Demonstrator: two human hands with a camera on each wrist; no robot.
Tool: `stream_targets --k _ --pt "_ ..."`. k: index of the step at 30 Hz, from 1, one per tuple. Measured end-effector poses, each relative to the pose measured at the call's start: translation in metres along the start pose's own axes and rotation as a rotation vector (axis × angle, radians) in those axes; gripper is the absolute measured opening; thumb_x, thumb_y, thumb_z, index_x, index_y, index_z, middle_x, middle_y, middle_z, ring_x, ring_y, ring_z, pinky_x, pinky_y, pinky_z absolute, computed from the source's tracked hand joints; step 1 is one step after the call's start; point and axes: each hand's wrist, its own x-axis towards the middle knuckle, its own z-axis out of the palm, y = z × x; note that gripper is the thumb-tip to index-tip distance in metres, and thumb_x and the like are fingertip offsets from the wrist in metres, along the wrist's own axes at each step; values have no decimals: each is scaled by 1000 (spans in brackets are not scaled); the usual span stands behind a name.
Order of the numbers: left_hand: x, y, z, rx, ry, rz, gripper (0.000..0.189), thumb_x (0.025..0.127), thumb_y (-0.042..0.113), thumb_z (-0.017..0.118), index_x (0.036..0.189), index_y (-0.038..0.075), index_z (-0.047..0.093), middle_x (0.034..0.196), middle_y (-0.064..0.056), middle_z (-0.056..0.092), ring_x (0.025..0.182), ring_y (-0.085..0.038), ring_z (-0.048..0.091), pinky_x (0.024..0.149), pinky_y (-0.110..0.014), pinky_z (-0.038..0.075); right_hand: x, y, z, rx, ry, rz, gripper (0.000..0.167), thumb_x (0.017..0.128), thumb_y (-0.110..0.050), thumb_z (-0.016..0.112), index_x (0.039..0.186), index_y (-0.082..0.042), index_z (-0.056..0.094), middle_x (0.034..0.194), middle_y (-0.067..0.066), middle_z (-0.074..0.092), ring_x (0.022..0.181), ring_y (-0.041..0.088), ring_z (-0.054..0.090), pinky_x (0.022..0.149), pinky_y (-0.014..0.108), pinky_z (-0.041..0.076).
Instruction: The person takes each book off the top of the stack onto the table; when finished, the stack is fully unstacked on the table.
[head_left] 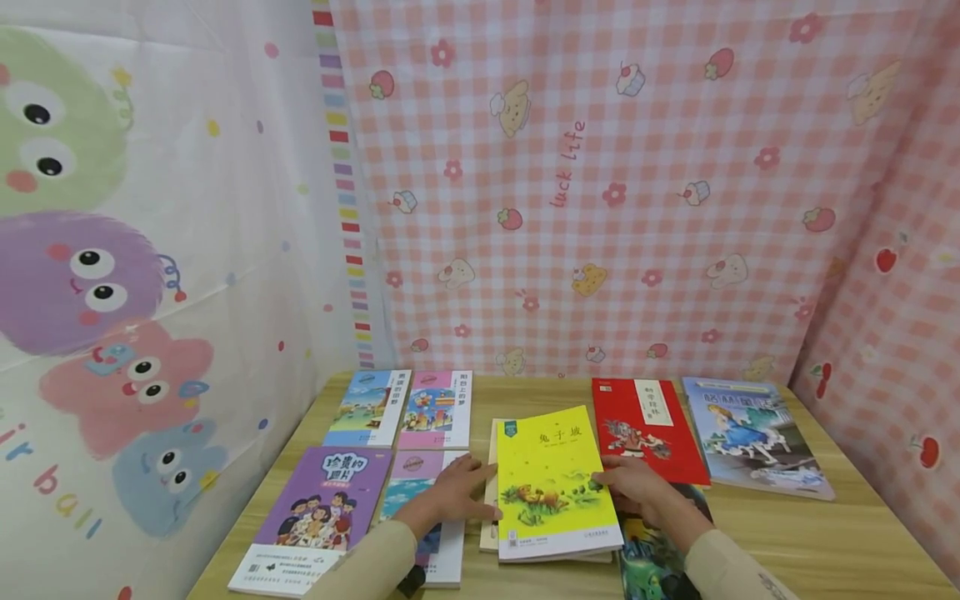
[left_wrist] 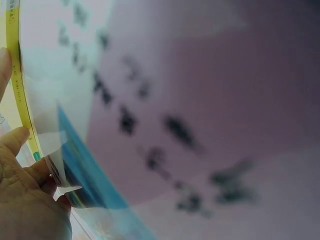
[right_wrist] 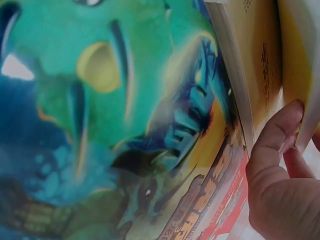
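A yellow book (head_left: pixel 553 471) with animals on its cover lies slightly turned over a cream-coloured book (head_left: pixel 488 533) in the head view. My left hand (head_left: pixel 452 493) is at its left edge, above a pink-and-blue book (head_left: pixel 450 537). In the left wrist view, fingertips touch the yellow spine (left_wrist: pixel 20 92). At the opposite edge, my right hand (head_left: pixel 647 492) pinches the yellow book, thumb on the cover. The right wrist view shows fingers (right_wrist: pixel 275 135) at its raised edge, with the book beneath close by. A dark green-blue illustrated book (head_left: pixel 645 554) lies under the right hand.
Two small books, one blue (head_left: pixel 363 408) and one pink (head_left: pixel 437 408), lie at the back left. A purple book (head_left: pixel 322 508) is in front of them. Back right are a red book (head_left: pixel 645 433) and a pale blue book (head_left: pixel 750 433). Patterned cloth (head_left: pixel 600 233) hangs behind the wooden table.
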Motion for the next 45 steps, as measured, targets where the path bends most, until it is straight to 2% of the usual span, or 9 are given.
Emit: stream_targets --k 8,13,20,25,30,35,40,45 --pt "2 -3 3 -10 0 10 84 87 54 70 154 15 39 156 -19 32 148 -38 16 117 -58 16 -6 5 -7 2 -2 -39 62 95 -17 64 146 7 39 107 14 71 87 29 71 75 43 59" --pt "3 -1 4 20 42 8 84 85 53 74 152 13 42 153 -18 36 146 -38 20 118 -56 16 -8 9 -17 26 6 -92 59 97 -15 61 147 5 38 111 16 70 89 30 70 76 46 58" --pt "3 7 4 90 93 40 84 81 48 79 149 10 46 153 -17 36 146 -35 22 120 -52 9 -14 13 -27 61 29 -149 62 96 -11 60 150 4 34 113 19 68 90 31 70 76 47 59" --pt "6 17 4 55 51 50 89 78 44 83 150 10 44 158 -17 30 147 -36 21 119 -52 12 -17 15 -33 53 36 -159 61 96 -9 59 150 5 34 111 19 69 89 32 71 75 48 59" --pt "9 20 8 128 -9 57 95 76 51 81 153 13 40 160 -15 26 147 -34 22 119 -51 14 -16 17 -39 48 29 -144 63 96 -9 61 151 4 33 107 18 70 88 35 71 74 48 59" --pt "11 19 10 157 -24 50 96 75 55 80 153 16 39 161 -13 25 148 -30 22 120 -50 12 -13 18 -44 15 20 -118 71 93 -8 64 154 2 28 107 17 69 88 35 71 75 48 59" --pt "11 24 8 184 -45 53 93 76 52 80 152 16 41 161 -14 25 148 -31 21 120 -51 13 -17 19 -50 -24 -8 -78 71 92 -4 63 153 3 28 106 17 70 87 35 71 76 47 59" --pt "11 27 6 211 -55 59 92 77 52 80 152 16 41 161 -15 24 149 -30 19 120 -50 12 -19 25 -56 -15 -13 -32 74 92 -4 63 154 2 25 107 18 69 88 35 71 77 46 59"
